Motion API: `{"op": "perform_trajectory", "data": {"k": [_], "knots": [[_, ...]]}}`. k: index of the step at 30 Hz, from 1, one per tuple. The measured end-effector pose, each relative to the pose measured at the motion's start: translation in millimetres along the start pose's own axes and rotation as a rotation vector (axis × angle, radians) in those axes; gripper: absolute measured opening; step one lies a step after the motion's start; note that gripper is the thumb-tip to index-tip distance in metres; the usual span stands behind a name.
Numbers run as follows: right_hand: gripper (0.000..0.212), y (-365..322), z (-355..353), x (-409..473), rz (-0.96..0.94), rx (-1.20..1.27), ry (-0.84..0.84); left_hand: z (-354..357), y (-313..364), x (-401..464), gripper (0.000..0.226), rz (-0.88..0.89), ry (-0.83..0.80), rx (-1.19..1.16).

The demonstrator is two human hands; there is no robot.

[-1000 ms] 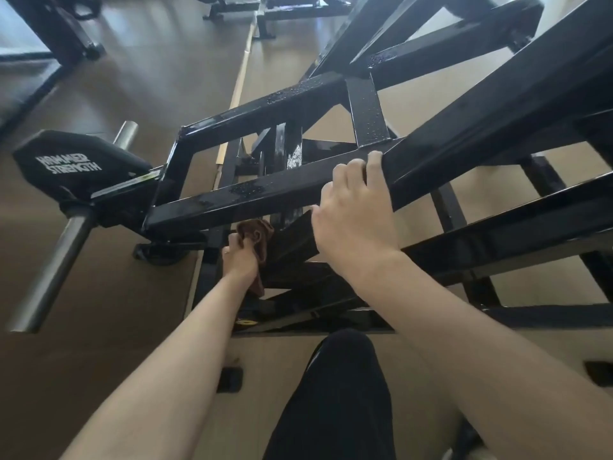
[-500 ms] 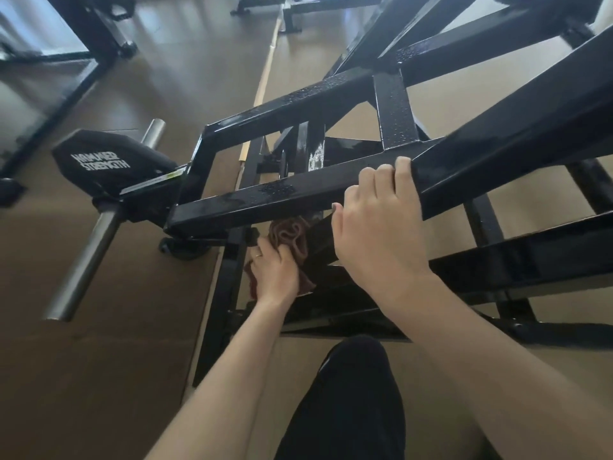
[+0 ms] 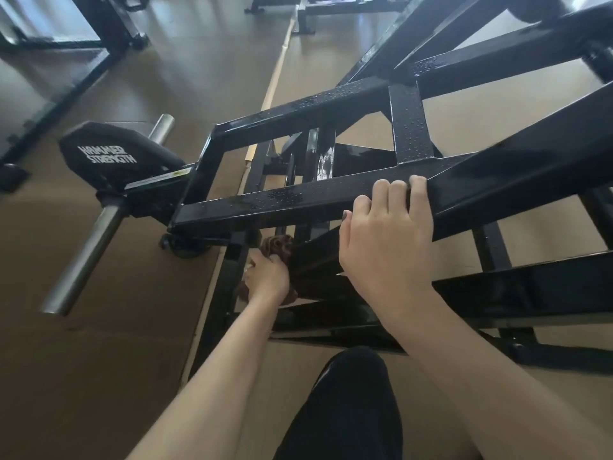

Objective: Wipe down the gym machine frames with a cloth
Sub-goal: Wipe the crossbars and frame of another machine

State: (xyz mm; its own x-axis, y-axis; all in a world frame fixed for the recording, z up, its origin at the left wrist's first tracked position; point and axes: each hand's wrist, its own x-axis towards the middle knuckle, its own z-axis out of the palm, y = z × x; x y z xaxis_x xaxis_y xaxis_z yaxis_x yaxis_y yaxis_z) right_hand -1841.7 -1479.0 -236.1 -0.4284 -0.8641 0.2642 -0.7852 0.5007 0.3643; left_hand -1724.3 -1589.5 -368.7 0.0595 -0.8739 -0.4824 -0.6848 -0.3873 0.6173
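Head view: right hand (image 3: 386, 247) hooked over the upper frame bar (image 3: 298, 199), fingers curled across its top edge, thumb at the near side. Bracing, not wiping. Left hand (image 3: 267, 277) is down below that bar, fingers clenched round the brown cloth (image 3: 277, 247), which is bunched against the end of the lower slanted bar (image 3: 318, 257).

Change over the last second: the left hand and cloth have shifted from left of the lower bar's end to right up against it, and the cloth now shows above the knuckles instead of beside them. Right hand's grip on the upper bar is unchanged.

Read: wiping stroke in progress on the lower bar. Upper bar and the cross piece (image 3: 409, 124) carry water droplets, so they probably still need a pass. Plenty of frame left.
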Motion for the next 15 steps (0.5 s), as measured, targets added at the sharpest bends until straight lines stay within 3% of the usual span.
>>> {"op": "perform_trajectory", "data": {"k": [4,8,10,15], "knots": [[0.047,0,3,0,-0.009,0.017,0.034,11,19,-58,0.038,0.242,0.059,-0.186],[0.043,1,9,-1,-0.017,0.009,0.067,17,15,-66,0.03,0.328,0.115,-0.227],[0.036,3,14,-1,-0.039,0.001,0.112,9,0,-43,0.031,0.264,0.104,-0.206],[0.028,1,23,1,-0.018,0.011,0.203,-11,-19,14,0.049,-0.113,-0.03,-0.057]]}}
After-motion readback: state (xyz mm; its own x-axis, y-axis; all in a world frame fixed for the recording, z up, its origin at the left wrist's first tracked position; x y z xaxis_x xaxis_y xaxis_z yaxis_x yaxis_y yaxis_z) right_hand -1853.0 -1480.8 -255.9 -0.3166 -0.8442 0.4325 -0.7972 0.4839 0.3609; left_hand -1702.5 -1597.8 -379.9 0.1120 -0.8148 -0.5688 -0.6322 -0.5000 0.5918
